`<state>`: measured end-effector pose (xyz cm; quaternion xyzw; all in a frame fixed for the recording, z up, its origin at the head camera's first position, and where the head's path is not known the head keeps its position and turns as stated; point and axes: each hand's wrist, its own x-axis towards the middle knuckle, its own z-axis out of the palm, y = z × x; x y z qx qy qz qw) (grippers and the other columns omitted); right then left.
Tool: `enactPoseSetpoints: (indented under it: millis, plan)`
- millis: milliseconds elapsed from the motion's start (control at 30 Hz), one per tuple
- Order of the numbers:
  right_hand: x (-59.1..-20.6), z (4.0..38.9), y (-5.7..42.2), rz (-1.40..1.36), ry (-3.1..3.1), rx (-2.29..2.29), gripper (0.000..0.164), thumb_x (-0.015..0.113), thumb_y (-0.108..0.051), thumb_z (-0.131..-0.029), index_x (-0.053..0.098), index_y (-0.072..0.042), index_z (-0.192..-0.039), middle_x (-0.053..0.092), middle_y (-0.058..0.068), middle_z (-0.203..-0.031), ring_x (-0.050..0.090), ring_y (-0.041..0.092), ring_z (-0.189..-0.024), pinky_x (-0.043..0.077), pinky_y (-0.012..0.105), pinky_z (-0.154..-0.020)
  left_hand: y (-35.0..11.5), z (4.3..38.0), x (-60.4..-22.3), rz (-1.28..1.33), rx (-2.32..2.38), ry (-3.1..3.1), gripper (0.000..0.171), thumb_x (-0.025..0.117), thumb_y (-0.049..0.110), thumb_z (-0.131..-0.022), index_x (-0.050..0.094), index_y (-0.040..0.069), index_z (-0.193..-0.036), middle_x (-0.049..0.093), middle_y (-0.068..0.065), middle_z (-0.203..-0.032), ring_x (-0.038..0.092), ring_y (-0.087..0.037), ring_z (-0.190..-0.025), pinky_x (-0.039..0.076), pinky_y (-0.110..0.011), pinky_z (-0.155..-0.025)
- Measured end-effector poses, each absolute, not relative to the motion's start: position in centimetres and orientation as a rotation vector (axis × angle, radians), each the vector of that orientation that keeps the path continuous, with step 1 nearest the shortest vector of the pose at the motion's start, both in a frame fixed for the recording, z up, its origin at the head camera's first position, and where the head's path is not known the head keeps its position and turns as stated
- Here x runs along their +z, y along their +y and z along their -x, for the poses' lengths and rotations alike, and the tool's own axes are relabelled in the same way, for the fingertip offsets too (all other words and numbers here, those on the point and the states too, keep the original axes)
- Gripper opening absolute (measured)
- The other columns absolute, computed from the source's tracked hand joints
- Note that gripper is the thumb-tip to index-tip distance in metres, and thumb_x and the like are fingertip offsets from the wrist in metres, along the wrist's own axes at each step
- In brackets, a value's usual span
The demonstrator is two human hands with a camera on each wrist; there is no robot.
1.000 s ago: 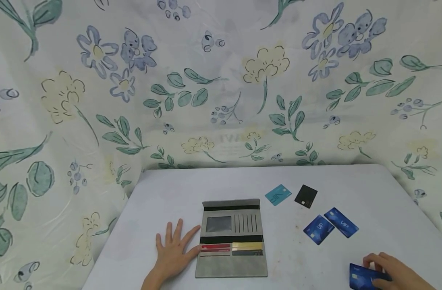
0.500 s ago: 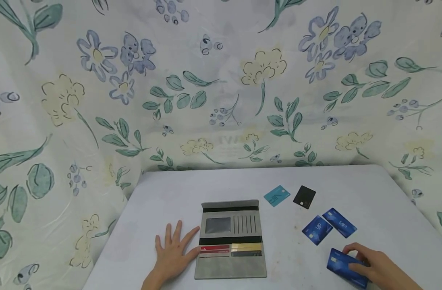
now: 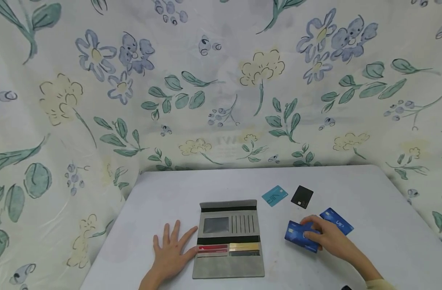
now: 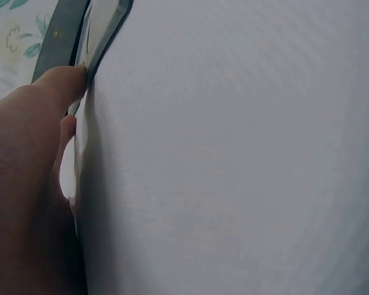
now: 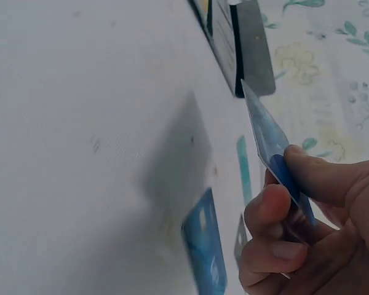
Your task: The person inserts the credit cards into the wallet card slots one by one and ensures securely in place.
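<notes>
- The right grip (image 3: 326, 237) pinches a blue card (image 3: 296, 233) between thumb and curled fingers, holding it off the surface (image 3: 170, 189), to the right of the unfolded wallet (image 3: 228, 268).
- The card's left end juts free of the fingers; holding it this far back seems wise, since that leaves a leading edge to aim with.
- The pinch should be firm but light, as thin plastic could bow or pivot.
- The left grip (image 3: 171, 253) is spread on the surface, thumb at the wallet's left edge; light pressure there would best steady it.
- Lifting the wrist a little should avoid brushing the second blue card (image 3: 338, 222), just beyond the right grip.
- The teal card (image 3: 274, 196) and black card (image 3: 302, 197) lie farther back, best left undisturbed.
</notes>
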<state>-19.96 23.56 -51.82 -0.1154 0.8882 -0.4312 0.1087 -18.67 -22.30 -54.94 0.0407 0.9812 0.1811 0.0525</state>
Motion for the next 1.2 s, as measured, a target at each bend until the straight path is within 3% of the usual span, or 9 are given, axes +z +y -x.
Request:
enactPoseSetpoints:
  millis: [267, 600, 767, 867, 1000, 1200]
  plan:
    - [-52.2, 22.5, 18.7, 0.343, 2.577, -1.376, 0.029, 0.066, -0.02, -0.095, 0.057, -0.005, -0.117, 0.059, 0.002, -0.075, 0.051, 0.014, -0.056, 0.046, 0.025, -0.051, -22.4, 18.7, -55.2, -0.116, 0.547, 2.995, 0.068, 0.062, 0.059, -0.088, 0.049, 0.025, -0.145, 0.017, -0.027, -0.16, -0.001, -0.055, -0.146, -0.009, -0.076, -0.106]
    - [-52.8, 24.1, 13.0, 0.224, 2.598, -1.369, 0.026, 0.066, -0.017, -0.094, 0.058, -0.006, -0.116, 0.051, 0.0, -0.064, 0.046, 0.012, -0.052, 0.037, 0.024, -0.049, -22.4, 18.7, -55.3, -0.12, 0.553, 3.002, 0.068, 0.063, 0.058, -0.087, 0.049, 0.025, -0.145, 0.018, -0.027, -0.16, 0.0, -0.055, -0.146, -0.01, -0.076, -0.106]
    - [-53.3, 24.8, 10.5, 0.167, 2.631, -1.36, 0.024, 0.067, -0.017, -0.092, 0.06, -0.008, -0.113, 0.061, 0.004, -0.081, 0.054, 0.015, -0.066, 0.045, 0.027, -0.055, -22.4, 18.7, -55.2, -0.119, 0.55, 3.0, 0.068, 0.064, 0.057, -0.087, 0.049, 0.025, -0.145, 0.017, -0.028, -0.16, -0.001, -0.055, -0.146, -0.01, -0.076, -0.106]
    - [-53.5, 25.1, 9.5, 0.179, 2.668, -1.335, 0.023, 0.067, -0.017, -0.092, 0.061, -0.007, -0.111, 0.066, 0.013, -0.1, 0.062, 0.025, -0.085, 0.055, 0.036, -0.069, -22.5, 18.6, -55.3, -0.116, 0.55, 2.997, 0.068, 0.063, 0.058, -0.088, 0.048, 0.025, -0.145, 0.017, -0.027, -0.161, -0.002, -0.054, -0.146, -0.011, -0.076, -0.106]
    - [-53.7, 25.2, 8.8, 0.201, 2.689, -1.308, 0.022, 0.068, -0.017, -0.091, 0.062, -0.006, -0.109, 0.066, 0.02, -0.116, 0.063, 0.035, -0.104, 0.055, 0.05, -0.086, -22.5, 18.6, -55.3, -0.128, 0.574, 3.001, 0.068, 0.061, 0.06, -0.088, 0.049, 0.026, -0.145, 0.017, -0.027, -0.161, -0.002, -0.054, -0.146, -0.01, -0.076, -0.106]
    - [-54.0, 25.3, 8.1, 0.275, 2.697, -1.239, 0.02, 0.071, -0.016, -0.089, 0.066, -0.007, -0.106, 0.067, 0.01, -0.102, 0.057, 0.022, -0.086, 0.052, 0.041, -0.076, -22.5, 18.5, -55.1, -0.136, 0.566, 2.998, 0.068, 0.061, 0.06, -0.088, 0.048, 0.026, -0.146, 0.017, -0.027, -0.161, -0.001, -0.054, -0.146, -0.01, -0.076, -0.106]
